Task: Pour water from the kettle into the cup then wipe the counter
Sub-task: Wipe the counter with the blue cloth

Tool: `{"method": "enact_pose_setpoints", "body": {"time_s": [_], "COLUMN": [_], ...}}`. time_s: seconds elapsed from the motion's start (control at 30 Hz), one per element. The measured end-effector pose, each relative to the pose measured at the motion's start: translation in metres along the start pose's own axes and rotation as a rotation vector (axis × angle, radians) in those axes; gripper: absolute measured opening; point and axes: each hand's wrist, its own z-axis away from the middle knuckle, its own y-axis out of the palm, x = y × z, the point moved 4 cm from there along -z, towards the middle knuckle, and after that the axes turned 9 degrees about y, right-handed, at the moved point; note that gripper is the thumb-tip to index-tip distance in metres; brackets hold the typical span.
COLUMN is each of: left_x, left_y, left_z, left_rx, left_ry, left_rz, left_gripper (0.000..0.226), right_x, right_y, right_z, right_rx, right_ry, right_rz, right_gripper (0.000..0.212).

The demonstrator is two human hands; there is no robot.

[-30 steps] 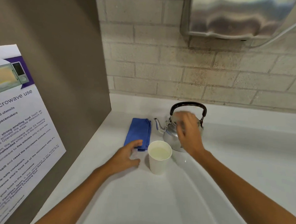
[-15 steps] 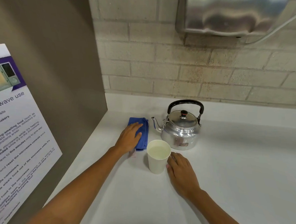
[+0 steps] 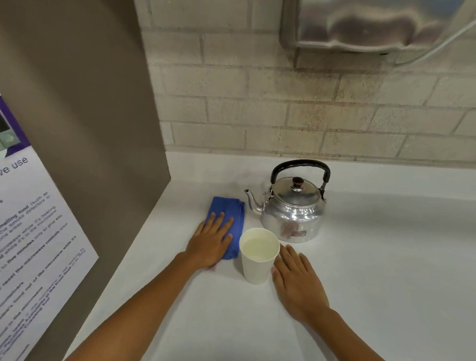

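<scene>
White counter point(image 3: 363, 283) is backed by a pale brick wall point(image 3: 262, 112); a brown side panel point(image 3: 83, 103) with a printed microwave-use notice point(image 3: 21, 238) is seen at left. A brushed-steel wall unit point(image 3: 377, 22) is mounted above. Polished metal kettle with black bail handle point(image 3: 293, 213) is set upright at the back, spout turned left, lid on. Left hand point(image 3: 210, 242) is laid flat, fingers extended, on the folded blue cloth point(image 3: 229, 221); nothing is gripped. Right hand point(image 3: 299, 285) is pressed flat on the counter, fingers spread, just beside the white paper cup point(image 3: 258, 257); contact cannot be told. Cup is filled with water, placed between the hands, in front of the kettle.
</scene>
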Motion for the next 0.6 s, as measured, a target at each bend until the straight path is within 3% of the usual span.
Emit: {"method": "enact_pose_setpoints", "body": {"time_s": [0.13, 0.43, 0.6], "left_x": [0.000, -0.020, -0.012], "left_y": [0.004, -0.003, 0.013], "left_z": [0.025, -0.011, 0.044], "left_rx": [0.016, 0.029, -0.046], "left_ry": [0.125, -0.107, 0.060], "left_rz": [-0.010, -0.050, 0.016], "left_gripper": [0.053, 0.061, 0.048], "right_x": [-0.001, 0.000, 0.000], "right_y": [0.002, -0.001, 0.000], "right_z": [-0.001, 0.001, 0.000], "right_rx": [-0.003, -0.001, 0.003], "right_ry": [0.014, 0.003, -0.006], "right_rz": [0.011, -0.028, -0.015], "right_gripper": [0.050, 0.050, 0.050]}}
